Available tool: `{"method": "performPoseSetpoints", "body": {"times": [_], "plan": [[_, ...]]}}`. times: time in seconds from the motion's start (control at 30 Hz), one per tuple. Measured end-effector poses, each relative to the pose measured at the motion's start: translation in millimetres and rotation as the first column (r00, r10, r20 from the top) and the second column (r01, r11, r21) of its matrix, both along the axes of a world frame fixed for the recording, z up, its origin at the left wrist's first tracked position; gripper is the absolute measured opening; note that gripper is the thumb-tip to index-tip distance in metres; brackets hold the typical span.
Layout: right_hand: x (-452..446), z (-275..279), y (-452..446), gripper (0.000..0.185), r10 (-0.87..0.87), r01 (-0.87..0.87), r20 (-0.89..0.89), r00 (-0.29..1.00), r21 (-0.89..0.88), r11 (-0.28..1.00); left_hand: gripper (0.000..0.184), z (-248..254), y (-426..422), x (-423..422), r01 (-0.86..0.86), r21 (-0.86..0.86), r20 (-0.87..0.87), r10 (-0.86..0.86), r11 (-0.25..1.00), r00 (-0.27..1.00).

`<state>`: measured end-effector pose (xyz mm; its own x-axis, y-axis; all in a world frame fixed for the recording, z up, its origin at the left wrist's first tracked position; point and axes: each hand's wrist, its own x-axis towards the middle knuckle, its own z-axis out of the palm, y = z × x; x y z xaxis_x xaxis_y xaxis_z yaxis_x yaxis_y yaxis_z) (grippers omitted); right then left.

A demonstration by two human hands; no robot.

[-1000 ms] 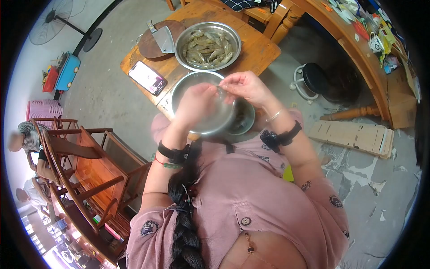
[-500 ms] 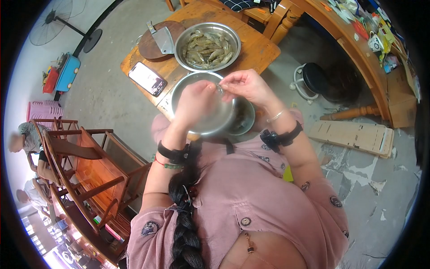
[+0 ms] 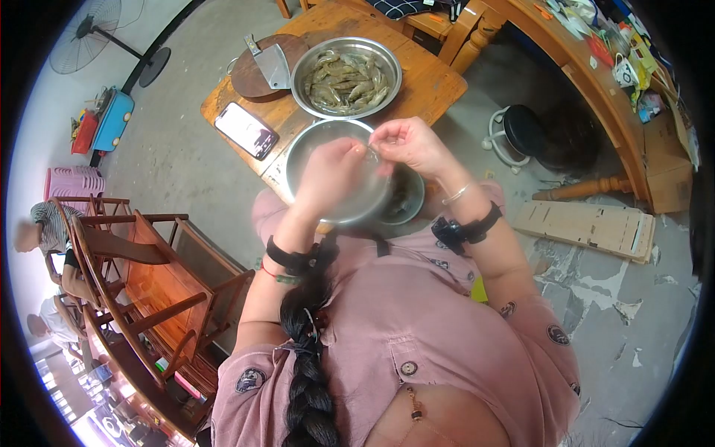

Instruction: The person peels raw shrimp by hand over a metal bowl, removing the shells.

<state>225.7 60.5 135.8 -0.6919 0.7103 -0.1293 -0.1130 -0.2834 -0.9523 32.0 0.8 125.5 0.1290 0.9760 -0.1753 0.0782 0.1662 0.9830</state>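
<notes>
My left hand (image 3: 331,177), blurred by motion, is closed above the metal basin (image 3: 298,153) at the table's near edge. Its fingertips meet those of my right hand (image 3: 411,145), which pinches with thumb and forefinger. Between them is a small, greyish, see-through shrimp (image 3: 371,153), mostly covered by the fingers. A steel bowl (image 3: 397,82) full of raw, unpeeled shrimp (image 3: 346,80) stands just beyond on the wooden table. Below my right hand, a smaller dark container (image 3: 406,197) is partly hidden by the basin; its contents are unclear.
A cleaver (image 3: 272,65) lies on a round chopping board (image 3: 253,82) left of the bowl. A lit phone (image 3: 246,130) rests near the table's left edge. A black stool (image 3: 523,130) stands to the right. Wooden chairs (image 3: 164,283) and two seated people are at left.
Both hands stay over the basin with fingertips together. The left hand has shifted slightly right and down, still blurred. The bowl and table things have not moved.
</notes>
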Motion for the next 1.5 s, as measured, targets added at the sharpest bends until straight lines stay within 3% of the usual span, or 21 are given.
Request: {"method": "performPoseSetpoints", "body": {"times": [0.13, 0.2, 0.27, 0.3, 0.33, 0.53, 0.67, 0.73, 0.83, 1.07, 1.5], "plan": [[-3.5, 2.1, -3.3, 0.014, -0.057, 0.057, -0.024, 0.998, -0.013, 0.998, 0.021, 5.3, 0.2, -0.3, -0.015, -0.022, 0.03, 0.016, 1.0, 0.999], [-4.2, 6.4, -5.2, 0.015, -0.064, 0.064, -0.021, 0.998, 0.0, 0.998, 0.023, 9.0, 0.5, -0.4, -0.063, -0.095, 0.239, 0.085, 0.993, 0.967], [-6.7, 4.0, -7.7, 0.017, -0.07, 0.07, -0.018, 0.997, 0.013, 0.997, 0.023, 15.2, 0.0, -0.4, -0.057, -0.171, 0.341, 0.114, 0.984, 0.933], [-10.2, -2.4, -9.5, 0.02, -0.1, 0.11, -0.086, 0.991, 0.122, 0.986, 0.023, 16.9, 0.0, -0.5, -0.043, -0.246, 0.436, 0.15, 0.968, 0.887], [-13.4, -7.1, -10.6, 0.025, -0.121, 0.155, -0.156, 0.98, 0.227, 0.962, 0.023, 15.2, 1.0, 0.2, -0.044, -0.245, 0.436, 0.15, 0.968, 0.887], [-24.3, -17.5, -12.0, 0.023, -0.258, 0.3, -0.178, 0.95, 0.284, 0.911, 0.023, -1.8, -0.1, 11.6, -0.117, -0.021, 0.248, 0.119, 0.993, 0.961], [-22.7, -15.6, -13.8, 0.02, -0.237, 0.265, -0.177, 0.955, 0.158, 0.951, 0.023, 0.3, -1.6, 12.8, -0.123, -0.059, 0.248, 0.134, 0.991, 0.959], [-25.1, -17.0, -14.6, 0.02, -0.282, 0.284, -0.274, 0.92, -0.031, 0.958, 0.023, 3.2, -2.4, 15.6, -0.113, -0.049, 0.296, 0.123, 0.992, 0.947], [-23.3, -20.4, -12.7, 0.018, -0.269, 0.256, -0.297, 0.916, -0.084, 0.963, 0.023, 4.1, -2.7, 17.0, -0.113, -0.036, 0.272, 0.118, 0.993, 0.955], [-17.0, -23.6, -8.8, 0.017, -0.251, 0.256, -0.243, 0.937, -0.011, 0.967, 0.025, 11.6, -2.8, 10.3, -0.037, -0.134, 0.238, 0.068, 0.99, 0.969], [-14.4, -13.1, -8.2, 0.012, -0.24, 0.258, -0.17, 0.956, 0.093, 0.962, 0.024, 21.3, -5.4, 14.3, 0.059, -0.208, 0.421, 0.035, 0.976, 0.906]]}}
